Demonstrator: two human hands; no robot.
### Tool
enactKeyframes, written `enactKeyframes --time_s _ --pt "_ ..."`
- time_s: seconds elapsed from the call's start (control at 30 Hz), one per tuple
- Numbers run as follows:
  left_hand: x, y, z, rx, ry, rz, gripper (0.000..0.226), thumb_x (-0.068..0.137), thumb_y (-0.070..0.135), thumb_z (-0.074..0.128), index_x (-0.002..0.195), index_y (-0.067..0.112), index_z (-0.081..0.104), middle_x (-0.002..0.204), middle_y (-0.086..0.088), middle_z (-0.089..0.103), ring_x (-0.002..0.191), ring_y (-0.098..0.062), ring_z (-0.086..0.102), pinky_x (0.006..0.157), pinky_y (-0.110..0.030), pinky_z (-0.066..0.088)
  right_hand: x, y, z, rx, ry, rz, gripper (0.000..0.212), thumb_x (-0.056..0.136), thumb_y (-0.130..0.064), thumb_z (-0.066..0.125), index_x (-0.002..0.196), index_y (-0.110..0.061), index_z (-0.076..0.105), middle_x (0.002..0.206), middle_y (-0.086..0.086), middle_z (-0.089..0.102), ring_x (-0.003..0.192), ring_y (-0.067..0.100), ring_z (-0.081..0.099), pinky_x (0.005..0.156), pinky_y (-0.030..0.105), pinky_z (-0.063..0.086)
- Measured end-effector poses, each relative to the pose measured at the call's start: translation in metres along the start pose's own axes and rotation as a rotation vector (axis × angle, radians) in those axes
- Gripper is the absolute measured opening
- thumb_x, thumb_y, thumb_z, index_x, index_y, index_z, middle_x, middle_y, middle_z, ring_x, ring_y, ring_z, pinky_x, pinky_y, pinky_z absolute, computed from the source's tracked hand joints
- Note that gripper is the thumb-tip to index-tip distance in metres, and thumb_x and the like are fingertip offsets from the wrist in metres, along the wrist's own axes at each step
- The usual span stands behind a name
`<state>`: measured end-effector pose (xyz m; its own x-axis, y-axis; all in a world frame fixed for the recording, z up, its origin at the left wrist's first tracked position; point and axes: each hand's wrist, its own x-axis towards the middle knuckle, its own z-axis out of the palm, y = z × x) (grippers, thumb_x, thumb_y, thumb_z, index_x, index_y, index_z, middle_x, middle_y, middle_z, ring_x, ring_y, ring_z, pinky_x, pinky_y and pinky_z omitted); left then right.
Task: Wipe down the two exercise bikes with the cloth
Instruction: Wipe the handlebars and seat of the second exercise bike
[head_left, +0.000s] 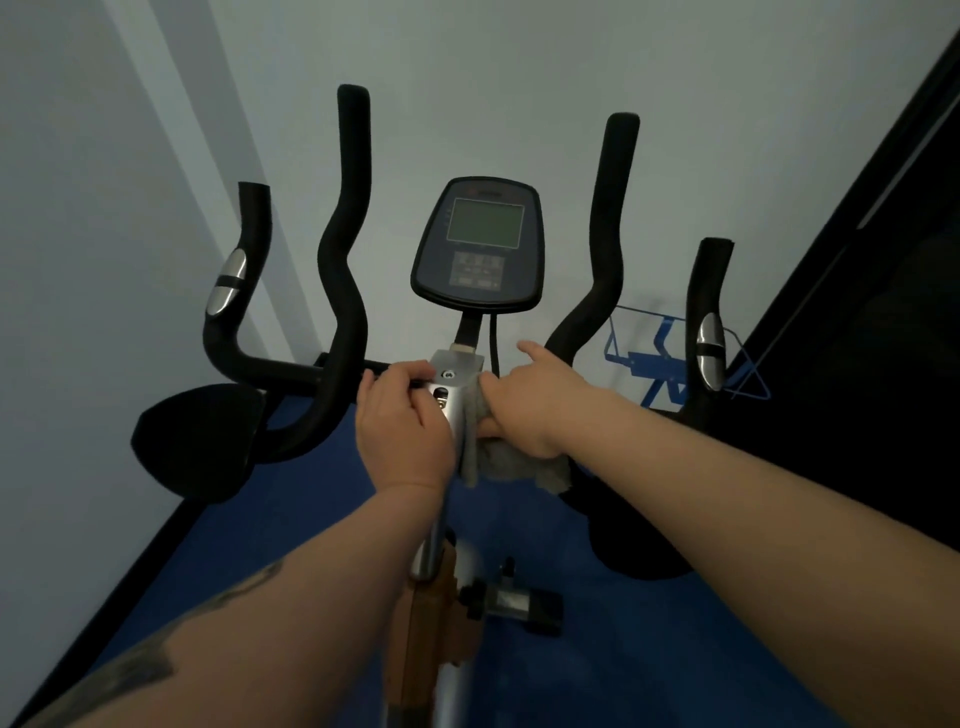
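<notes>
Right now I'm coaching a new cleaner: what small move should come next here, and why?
Probably slide the cloth down the silver post. The right hand presses it against the post's right side near the top, while the left hand grips the post.

Open gaps either side of console (477, 241); inner handlebars (340, 249) flank them, console stalk (466, 330) and cable block directly below.
</notes>
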<state>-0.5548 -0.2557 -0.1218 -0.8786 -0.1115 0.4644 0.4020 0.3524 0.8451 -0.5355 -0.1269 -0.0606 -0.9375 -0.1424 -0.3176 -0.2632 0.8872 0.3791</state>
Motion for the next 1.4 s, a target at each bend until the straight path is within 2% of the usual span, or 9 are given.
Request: enactKeyframes --time_s 0.17,0.27,0.37,0.53,0.73,0.97,1.1,1.3,1.4 --pt "0.0 -0.004 0.002 -0.005 0.013 0.002 0.03 0.086 0.009 0.039 0.089 0.013 0.068 0.09 0.026 0.052 0.112 0.008 0.042 0.097 -0.06 0.045 -0.008 -0.013 0.019 0.229 0.343 0.205 0.033 0.103 -0.032 0.036 0.124 -0.015 0.055 0.088 0.0 0.066 0.094 0.02 0.061 0.119 0.037 -0.006" --pt "0.0 -0.007 0.003 0.013 -0.006 0.017 0.03 0.086 0.008 0.039 0.089 0.013 0.068 0.094 0.017 0.055 0.104 0.019 0.029 0.098 -0.06 0.044 -0.016 -0.015 0.017 0.34 0.437 0.238 0.025 0.1 -0.019 0.043 0.117 -0.019 0.061 0.081 0.0 0.064 0.093 0.018 0.061 0.122 0.034 0.008" --pt "0.001 -0.008 0.002 0.035 -0.036 -0.025 0.031 0.086 0.015 0.037 0.092 0.016 0.068 0.098 0.019 0.053 0.125 -0.002 0.04 0.1 -0.058 0.044 -0.036 -0.014 0.012 0.601 0.481 0.256 0.024 0.098 -0.019 0.048 0.116 -0.025 0.063 0.101 0.002 0.068 0.113 0.022 0.055 0.1 0.034 0.037" --pt "0.0 -0.007 0.0 0.072 -0.054 -0.043 0.029 0.09 0.002 0.045 0.094 0.018 0.068 0.099 0.019 0.051 0.131 -0.022 0.042 0.102 -0.06 0.041 -0.079 0.013 -0.007 1.315 0.632 0.438 0.015 0.095 -0.033 0.058 0.094 -0.021 0.067 0.086 -0.006 0.068 0.085 0.009 0.064 0.08 0.037 0.055" --pt "0.0 -0.004 0.0 0.076 -0.071 -0.116 0.03 0.09 -0.001 0.046 0.096 0.018 0.069 0.113 -0.001 0.067 0.138 -0.032 0.037 0.104 -0.058 0.039 -0.116 0.049 -0.013 1.262 0.767 0.699 0.03 0.094 -0.052 0.05 0.094 -0.025 0.064 0.087 -0.009 0.066 0.082 0.006 0.061 0.072 0.031 0.051" --pt "-0.002 0.001 -0.001 0.079 -0.09 -0.148 0.031 0.091 0.0 0.045 0.096 0.019 0.068 0.118 -0.007 0.066 0.14 -0.031 0.034 0.104 -0.055 0.039 -0.099 0.015 -0.013 0.931 0.474 0.819 0.035 0.097 -0.058 0.038 0.094 -0.025 0.051 0.078 -0.01 0.052 0.066 0.008 0.048 0.058 0.028 0.042" --pt "-0.001 -0.002 0.0 0.093 -0.078 -0.144 0.03 0.089 -0.001 0.045 0.095 0.018 0.069 0.116 -0.007 0.067 0.139 -0.031 0.035 0.1 -0.056 0.042 -0.047 -0.015 0.008 0.765 0.101 0.737 0.051 0.099 -0.046 0.043 0.139 -0.015 0.04 0.129 0.014 0.055 0.114 0.03 0.055 0.103 0.047 0.039" --pt "-0.001 -0.002 0.002 0.09 -0.083 -0.142 0.031 0.09 -0.001 0.045 0.097 0.018 0.069 0.117 -0.005 0.067 0.14 -0.031 0.034 0.105 -0.055 0.038 -0.004 0.001 0.002 1.27 0.158 0.961 0.064 0.1 -0.056 0.03 0.139 -0.005 0.027 0.126 0.014 0.059 0.114 0.029 0.056 0.095 0.038 0.038" --pt "-0.003 -0.002 0.001 0.098 -0.083 -0.146 0.031 0.09 0.0 0.045 0.098 0.018 0.069 0.118 -0.006 0.066 0.14 -0.031 0.034 0.106 -0.054 0.037 -0.025 -0.009 0.009 0.939 0.145 0.816 0.06 0.099 -0.049 0.038 0.138 -0.004 0.03 0.124 0.013 0.057 0.11 0.029 0.056 0.086 0.039 0.039"
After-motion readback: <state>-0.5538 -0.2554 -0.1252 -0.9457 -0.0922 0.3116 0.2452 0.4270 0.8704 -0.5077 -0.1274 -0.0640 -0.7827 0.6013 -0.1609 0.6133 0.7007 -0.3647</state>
